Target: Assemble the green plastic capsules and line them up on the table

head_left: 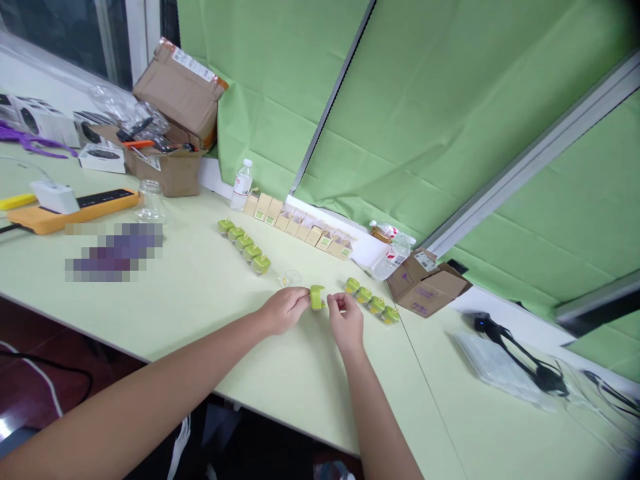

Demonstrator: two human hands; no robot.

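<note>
Over the middle of the table, my left hand (286, 311) is closed in a pinch on the left edge of a small bright green plastic piece (316, 298). My right hand (347, 321) is at the piece's right side, thumb and fingertips pressed together; what they hold, if anything, is too small to tell. Just beyond my left hand lies a small clear plastic cup (290, 277) with a bit of yellow in it. A row of small clear containers with green lids (243, 243) stands to the far left, and a second such row (371, 301) runs right of my right hand.
Small cardboard boxes (299, 225) line the back edge between water bottles (242, 185). Leftward are an orange power strip (103, 202), a glass jar (151, 200) and an open carton (173, 170). Rightward are another carton (425, 287), a black headset (517, 357) and clear plastic bags (493, 363).
</note>
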